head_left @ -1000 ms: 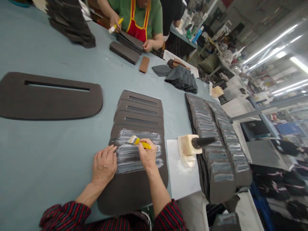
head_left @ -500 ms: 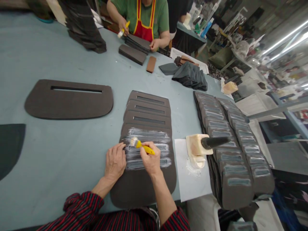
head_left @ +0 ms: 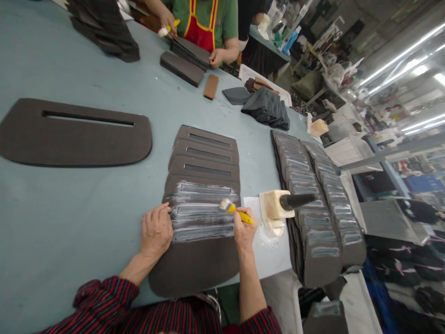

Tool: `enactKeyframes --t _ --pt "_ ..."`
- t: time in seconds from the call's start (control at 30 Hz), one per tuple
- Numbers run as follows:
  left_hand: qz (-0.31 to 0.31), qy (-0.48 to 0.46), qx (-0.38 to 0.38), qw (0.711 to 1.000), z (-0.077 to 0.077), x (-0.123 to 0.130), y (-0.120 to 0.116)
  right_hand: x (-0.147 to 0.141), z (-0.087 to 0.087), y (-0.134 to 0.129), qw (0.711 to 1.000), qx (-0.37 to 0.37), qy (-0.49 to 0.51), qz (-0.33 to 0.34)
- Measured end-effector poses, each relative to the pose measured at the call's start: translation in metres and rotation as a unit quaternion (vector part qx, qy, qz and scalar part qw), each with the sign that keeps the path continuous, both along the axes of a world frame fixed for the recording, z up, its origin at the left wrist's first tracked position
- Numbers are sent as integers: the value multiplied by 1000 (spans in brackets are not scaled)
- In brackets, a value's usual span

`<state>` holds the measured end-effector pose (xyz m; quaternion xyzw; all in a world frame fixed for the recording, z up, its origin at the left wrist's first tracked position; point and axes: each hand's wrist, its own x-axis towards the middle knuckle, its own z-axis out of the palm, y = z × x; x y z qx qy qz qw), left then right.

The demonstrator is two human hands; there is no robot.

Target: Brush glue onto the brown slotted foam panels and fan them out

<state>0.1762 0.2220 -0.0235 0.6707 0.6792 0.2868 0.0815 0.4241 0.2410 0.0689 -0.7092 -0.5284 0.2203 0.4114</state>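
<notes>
A fanned stack of dark grey foam pads (head_left: 194, 271), each with a long slot, lies on the table in front of me. White glue streaks (head_left: 203, 215) cover the slotted area of the top pad. My left hand (head_left: 156, 230) rests flat on the pad's left edge, holding nothing. My right hand (head_left: 244, 230) grips a yellow-handled paintbrush (head_left: 238, 212). Its white-tipped bristles sit over the pad's right edge, near the end of the streaks. The lower pads' slots are partly hidden by the overlapping pads.
To the right, a cream glue block (head_left: 271, 204) holds a black-handled brush on white paper (head_left: 273, 255), beside fanned, glued foam pads (head_left: 318, 246). A large slotted foam pad (head_left: 69, 132) lies left. Opposite, a person in a green shirt and red apron (head_left: 205, 23) brushes foam.
My right hand and the brush have moved right, from the middle of the glued area to the pad's right edge. My left hand stays on the pad, and more of the area looks white.
</notes>
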Motion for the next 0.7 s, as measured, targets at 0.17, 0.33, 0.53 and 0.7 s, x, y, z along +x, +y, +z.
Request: enactKeyframes --t 0.17,0.33,0.53,0.7 --pt "2 -2 -8 1000 -1 -1 0 6 -7 -8 999 -32 19 24" --pt "-1 -5 -11 1000 0 -2 -1 4 -2 -5 999 3 -15 -39" --pt "3 3 -5 1000 1 -3 -2 -112 -11 -2 978 24 53 199" --pt "-4 -25 3 1000 0 -3 -3 -38 -13 -4 996 -22 42 82"
